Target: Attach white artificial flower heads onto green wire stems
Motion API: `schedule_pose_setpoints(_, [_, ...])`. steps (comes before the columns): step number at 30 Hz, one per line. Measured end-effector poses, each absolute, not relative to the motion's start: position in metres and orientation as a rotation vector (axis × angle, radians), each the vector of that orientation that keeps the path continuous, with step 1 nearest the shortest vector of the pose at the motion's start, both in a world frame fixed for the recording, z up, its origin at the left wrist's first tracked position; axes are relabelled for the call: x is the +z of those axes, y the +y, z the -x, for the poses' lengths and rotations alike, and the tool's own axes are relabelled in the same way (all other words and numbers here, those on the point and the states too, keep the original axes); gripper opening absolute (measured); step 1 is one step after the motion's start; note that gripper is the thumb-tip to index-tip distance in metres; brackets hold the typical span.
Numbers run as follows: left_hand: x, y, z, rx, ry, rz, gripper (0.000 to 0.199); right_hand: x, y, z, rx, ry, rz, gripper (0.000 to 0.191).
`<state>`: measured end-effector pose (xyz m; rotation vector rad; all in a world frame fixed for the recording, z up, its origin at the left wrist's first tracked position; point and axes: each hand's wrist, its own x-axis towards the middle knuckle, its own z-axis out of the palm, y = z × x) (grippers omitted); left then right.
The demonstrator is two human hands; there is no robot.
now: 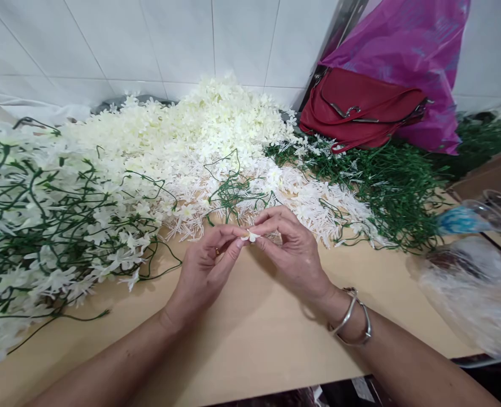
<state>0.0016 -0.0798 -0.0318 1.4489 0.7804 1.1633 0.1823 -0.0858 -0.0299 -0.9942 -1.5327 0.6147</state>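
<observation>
My left hand point(210, 263) and my right hand point(292, 249) meet above the middle of the table. Between their fingertips is a small white artificial flower point(252, 237), pinched from both sides. Just beyond the fingers lie white plastic stamen pieces point(313, 217) in a loose spread, with a few green plastic stems point(233, 192) tangled on top. Behind them rises a large heap of cream-white fabric flowers point(216, 118). Flowers joined to green stems point(64, 220) are piled to the left of my left hand. The fingers cover part of the held flower.
Green plastic stems point(394, 186) form a pile at the right, with a red handbag point(360, 107) and a purple bag point(419, 39) behind. A clear plastic bag point(474, 294) and a blue-patterned cup point(466, 219) lie at the right edge. A tiled wall point(182, 39) bounds the back.
</observation>
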Motion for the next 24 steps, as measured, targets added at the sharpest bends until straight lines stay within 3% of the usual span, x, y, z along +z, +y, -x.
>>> schedule_pose_setpoints(13, [-0.021, -0.072, 0.008, 1.261, 1.004, -1.448, 0.019, -0.028, -0.088, -0.183, 0.784, -1.519, 1.098, 0.014])
schedule_pose_setpoints(18, [0.002, -0.054, 0.000, 1.096, 1.067, -1.563, 0.028, -0.027, -0.087, -0.187, 0.786, -1.623, 1.040, 0.021])
schedule_pose_setpoints(24, [0.025, 0.002, -0.030, 1.003, 1.265, -1.882, 0.024, -0.030, -0.088, -0.187, 0.810, -1.759, 0.960, 0.025])
